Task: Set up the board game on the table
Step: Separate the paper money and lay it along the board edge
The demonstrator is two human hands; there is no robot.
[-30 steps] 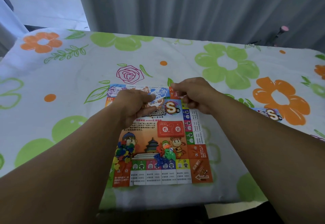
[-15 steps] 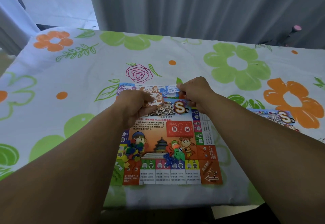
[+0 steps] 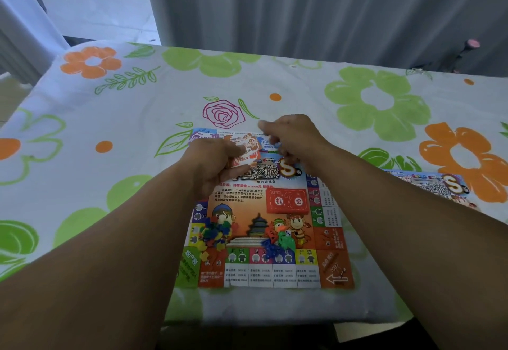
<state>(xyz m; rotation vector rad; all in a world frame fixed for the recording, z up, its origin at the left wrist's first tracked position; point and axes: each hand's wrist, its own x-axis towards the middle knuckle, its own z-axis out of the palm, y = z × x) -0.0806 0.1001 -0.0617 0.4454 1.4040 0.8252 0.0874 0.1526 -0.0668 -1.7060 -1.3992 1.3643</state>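
Colourful printed paper game board (image 3: 275,212) lies flat at the near edge of the table, on the white tablecloth with green and orange flowers (image 3: 110,118). Both hands are up at the board's far edge. Left hand (image 3: 211,165) grips a small stack of orange-and-white paper cards (image 3: 246,151), fingers curled round it. Right hand (image 3: 291,140) is just beside it, fingers curled and pinching a blue-and-white paper slip (image 3: 268,143) right next to the stack. There is motion blur there, so the exact pinch is hard to read. On the board's left side sits a heap of small multicoloured plastic pieces (image 3: 214,235). Near the middle is a cluster of blue, red and green plastic tokens (image 3: 275,242), with a white die (image 3: 287,233) among them. Red rectangle with a question mark (image 3: 287,201) sits right of centre; card pile or print, I cannot tell. Off to the right, partly behind the right forearm, a second printed sheet with the same big S logo (image 3: 437,184) lies on the cloth. Grey curtain (image 3: 302,5) hangs behind the table.
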